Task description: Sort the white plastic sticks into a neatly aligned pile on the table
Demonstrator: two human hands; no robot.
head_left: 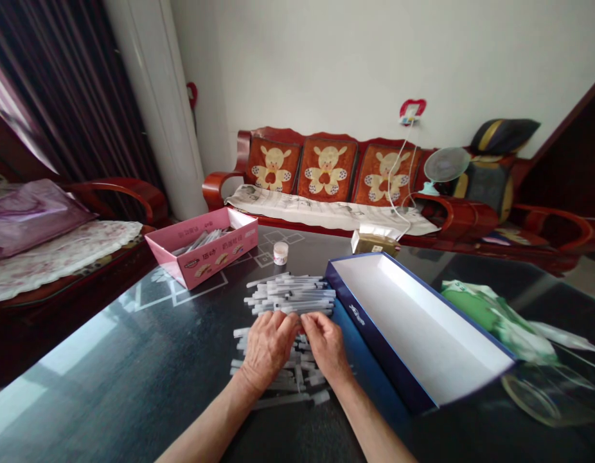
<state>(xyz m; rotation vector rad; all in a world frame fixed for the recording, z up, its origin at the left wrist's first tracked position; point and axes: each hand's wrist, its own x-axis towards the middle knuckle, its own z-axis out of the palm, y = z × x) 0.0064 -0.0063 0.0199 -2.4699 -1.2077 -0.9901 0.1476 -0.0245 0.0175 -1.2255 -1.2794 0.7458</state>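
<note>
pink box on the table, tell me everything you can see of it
The pink box is rectangular, open-topped and looks like thin printed card. Its long near side bears dark characters, a dark oval logo and a row of small pictures; more characters show on the inside of the far wall, and the inside of the right end looks whitish. It stands upright, set at a slant, on the dark table, with thin pale sticks lying in it. Nothing else visibly touches it.

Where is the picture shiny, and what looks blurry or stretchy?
Head view: pale glare on the left side of the table, probably daylight; head view: the green-and-white bag looks smeared, while the left hand is clearer; head view: the blue box looks stretched toward the lower right, likely by a wide lens.
</note>
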